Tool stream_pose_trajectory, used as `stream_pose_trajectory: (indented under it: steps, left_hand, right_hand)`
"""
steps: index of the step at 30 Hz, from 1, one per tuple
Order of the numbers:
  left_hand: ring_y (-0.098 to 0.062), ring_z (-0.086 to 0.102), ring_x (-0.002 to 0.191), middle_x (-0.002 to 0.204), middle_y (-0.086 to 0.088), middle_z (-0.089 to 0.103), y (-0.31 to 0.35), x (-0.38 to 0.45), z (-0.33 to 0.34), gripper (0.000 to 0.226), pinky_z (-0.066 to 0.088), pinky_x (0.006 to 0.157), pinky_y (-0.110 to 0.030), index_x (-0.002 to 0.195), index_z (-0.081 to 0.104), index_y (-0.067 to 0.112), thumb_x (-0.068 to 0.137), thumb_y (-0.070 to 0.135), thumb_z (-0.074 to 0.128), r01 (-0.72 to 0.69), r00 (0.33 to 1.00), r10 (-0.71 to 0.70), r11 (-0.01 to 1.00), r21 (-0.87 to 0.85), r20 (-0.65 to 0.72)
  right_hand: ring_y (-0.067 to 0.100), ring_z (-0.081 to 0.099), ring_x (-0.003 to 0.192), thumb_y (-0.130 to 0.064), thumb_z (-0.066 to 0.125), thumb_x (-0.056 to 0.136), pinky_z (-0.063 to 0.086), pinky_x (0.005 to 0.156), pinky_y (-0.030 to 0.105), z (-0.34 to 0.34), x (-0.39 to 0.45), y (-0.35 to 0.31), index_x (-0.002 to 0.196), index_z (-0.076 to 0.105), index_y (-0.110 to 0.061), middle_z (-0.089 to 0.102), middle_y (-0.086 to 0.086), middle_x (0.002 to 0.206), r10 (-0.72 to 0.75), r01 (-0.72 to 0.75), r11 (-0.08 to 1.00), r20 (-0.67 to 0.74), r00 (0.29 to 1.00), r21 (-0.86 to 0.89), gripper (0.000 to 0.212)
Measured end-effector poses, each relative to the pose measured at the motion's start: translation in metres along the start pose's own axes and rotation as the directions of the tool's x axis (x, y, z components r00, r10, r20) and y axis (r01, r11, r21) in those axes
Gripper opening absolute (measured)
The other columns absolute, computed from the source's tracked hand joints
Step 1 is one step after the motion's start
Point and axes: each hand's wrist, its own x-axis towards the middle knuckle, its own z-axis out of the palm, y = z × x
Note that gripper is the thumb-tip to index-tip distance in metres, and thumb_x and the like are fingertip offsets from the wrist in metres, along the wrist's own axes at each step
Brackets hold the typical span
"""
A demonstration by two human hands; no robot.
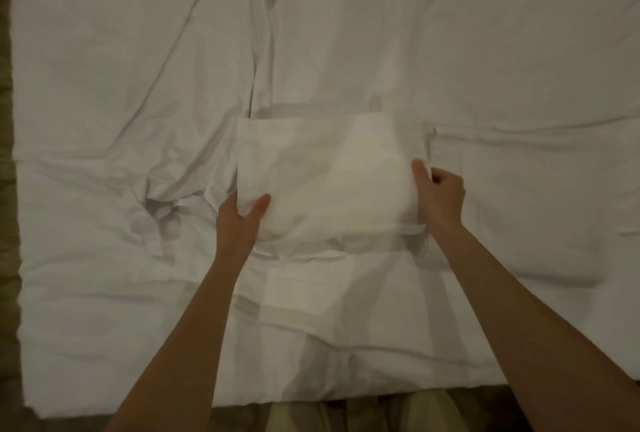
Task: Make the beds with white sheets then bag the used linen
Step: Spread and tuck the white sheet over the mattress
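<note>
a folded white sheet (329, 168), rectangular and soft-edged, sits at the middle of the bed (104, 85), near its front edge. the left hand (242, 217) grips its near left corner, thumb on top. the right hand (440, 192) pinches its right edge, fingers curled. the bed's white cover is creased; a flat white pillow (519, 206), possibly cased, lies right of the sheet.

A bedroom, seen from above: a wide bed covered by a rumpled white cotton sheet (138, 50), a flat white pillow (526, 210) on it, brownish carpeted floor (7, 293) alongside.
</note>
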Motion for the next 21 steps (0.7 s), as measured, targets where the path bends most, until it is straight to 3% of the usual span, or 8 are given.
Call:
stream_pose_trajectory:
  steps: [4,8,10,12,13,17,19,21]
  left_hand:
    - [-0.03,0.056,0.115,0.122,-0.01,0.061,-0.004,0.003,0.004,0.06,0.038,0.087,-0.027,0.129,0.053,0.005,0.085,0.043,0.069,0.109,0.994,-0.103,0.978,0.179,-0.04]
    - [-0.015,0.05,0.118,0.126,0.005,0.055,0.013,0.011,0.007,0.067,0.034,0.094,-0.023,0.139,0.047,0.015,0.086,0.052,0.063,0.15,0.989,-0.148,0.986,0.079,-0.023]
    - [-0.018,0.047,0.127,0.137,0.004,0.052,0.017,0.014,0.01,0.069,0.033,0.107,-0.027,0.145,0.041,0.022,0.087,0.054,0.061,0.135,0.99,-0.136,0.989,0.057,0.021]
    - [-0.03,0.046,0.131,0.141,-0.009,0.051,0.021,0.016,0.01,0.07,0.032,0.109,-0.034,0.146,0.04,0.019,0.088,0.053,0.06,0.133,0.991,-0.136,0.981,0.141,0.014]
    - [-0.033,0.046,0.131,0.14,-0.014,0.052,0.024,0.015,0.008,0.069,0.032,0.108,-0.035,0.145,0.041,0.014,0.09,0.052,0.058,0.13,0.991,-0.131,0.969,0.211,-0.012]
    - [-0.039,0.048,0.127,0.134,-0.029,0.053,0.032,0.008,-0.003,0.062,0.035,0.107,-0.04,0.132,0.05,-0.007,0.097,0.045,0.05,0.002,0.995,0.034,0.931,0.364,-0.094]
    - [-0.039,0.048,0.127,0.134,-0.028,0.053,0.039,-0.004,-0.003,0.056,0.035,0.107,-0.04,0.134,0.05,-0.006,0.1,0.039,0.047,-0.082,0.986,0.127,0.931,0.357,-0.105]
    - [-0.038,0.048,0.127,0.135,-0.026,0.053,0.053,-0.021,0.01,0.055,0.035,0.106,-0.04,0.135,0.049,-0.006,0.101,0.038,0.045,-0.117,0.978,0.165,0.941,0.317,-0.13]
  right_hand:
    - [0.018,0.053,0.076,-0.041,0.059,0.091,0.038,0.064,0.027,-0.003,-0.002,0.008,0.09,0.06,-0.01,0.059,0.002,0.082,0.065,-0.062,0.997,0.057,0.996,-0.048,0.032]
    - [0.021,0.058,0.101,-0.057,0.057,0.088,0.043,0.084,0.028,0.002,0.006,-0.007,0.122,0.056,-0.009,0.061,0.005,0.113,0.099,-0.091,0.994,0.141,0.985,-0.062,0.059]
    - [0.03,0.058,0.111,-0.064,0.051,0.087,0.043,0.092,0.033,0.006,0.01,-0.014,0.124,0.057,-0.002,0.061,0.013,0.12,0.186,-0.167,0.98,0.193,0.963,-0.112,0.072]
    - [0.032,0.059,0.108,-0.065,0.05,0.087,0.045,0.092,0.035,0.007,0.013,-0.018,0.11,0.063,0.0,0.063,0.017,0.113,0.212,-0.19,0.975,0.225,0.951,-0.118,0.07]
    - [0.032,0.059,0.107,-0.063,0.051,0.088,0.046,0.092,0.035,0.006,0.014,-0.019,0.107,0.064,-0.001,0.064,0.017,0.112,0.187,-0.172,0.981,0.231,0.955,-0.085,0.066]
    - [0.03,0.051,0.124,-0.038,0.047,0.1,0.04,0.103,0.034,-0.002,0.003,-0.022,0.138,0.047,-0.009,0.057,0.014,0.133,-0.05,0.063,0.997,0.285,0.957,-0.036,0.048]
    - [0.032,0.056,0.115,-0.031,0.044,0.102,0.041,0.091,0.032,-0.013,-0.004,-0.025,0.136,0.046,-0.011,0.063,0.013,0.119,-0.205,0.224,0.973,0.259,0.944,-0.048,0.04]
    - [0.029,0.06,0.1,-0.028,0.044,0.102,0.039,0.077,0.028,-0.036,-0.005,-0.025,0.131,0.048,-0.013,0.063,0.005,0.102,-0.319,0.324,0.946,0.142,0.937,-0.015,0.033]
